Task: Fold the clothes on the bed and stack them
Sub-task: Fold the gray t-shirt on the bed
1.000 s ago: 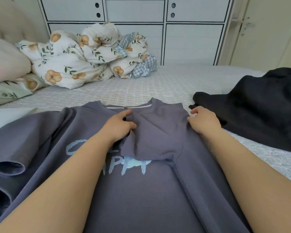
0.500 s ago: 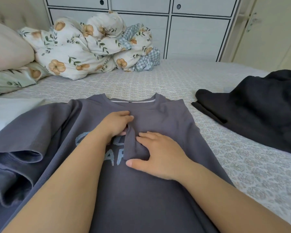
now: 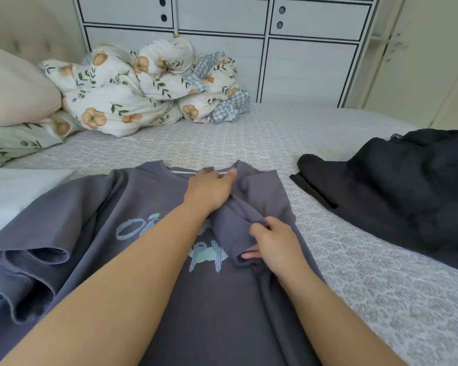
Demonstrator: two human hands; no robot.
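Observation:
A grey-purple T-shirt with pale blue lettering lies front up on the bed, collar away from me. Its right sleeve is folded inward over the chest. My left hand presses flat on the shirt just below the collar, fingers straight. My right hand grips the hem of the folded-in sleeve, fingers curled into the cloth. The shirt's left sleeve bunches in loose folds at the lower left. A dark black garment lies crumpled on the bed to the right.
A floral duvet is heaped at the head of the bed beside pillows. White cloth lies at the left. White cabinets stand behind the bed.
My left hand has slid up to the collar. My right hand came from the shirt's right shoulder onto the folded-in sleeve and now grips its hem.

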